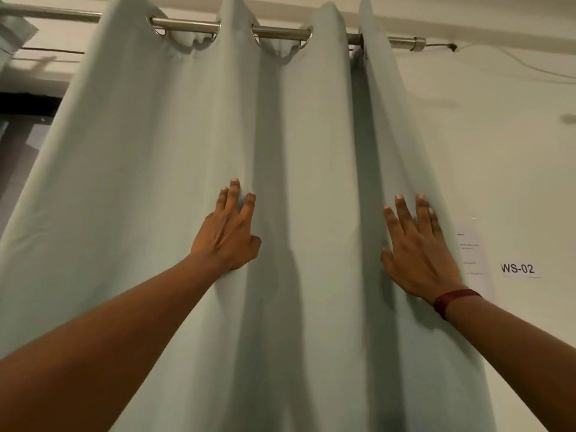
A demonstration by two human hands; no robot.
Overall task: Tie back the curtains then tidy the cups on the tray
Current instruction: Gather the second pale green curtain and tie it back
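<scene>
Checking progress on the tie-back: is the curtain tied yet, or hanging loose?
Hanging loose. The curtain falls in straight folds from the rod, no tie in view; the left hand and right hand press flat against it.

The curtain (156, 182) is cut off by the lower edge, so its bottom end is not seen. Its folds hide parts of the rod (187, 26). The thumb tip of the left hand (227, 241) is lost in a fold. The sheet of paper (477, 254) on the wall lies partly behind the curtain and the right hand (417, 254), and its print is too small to read. Both forearms run out of view at the bottom.
</scene>
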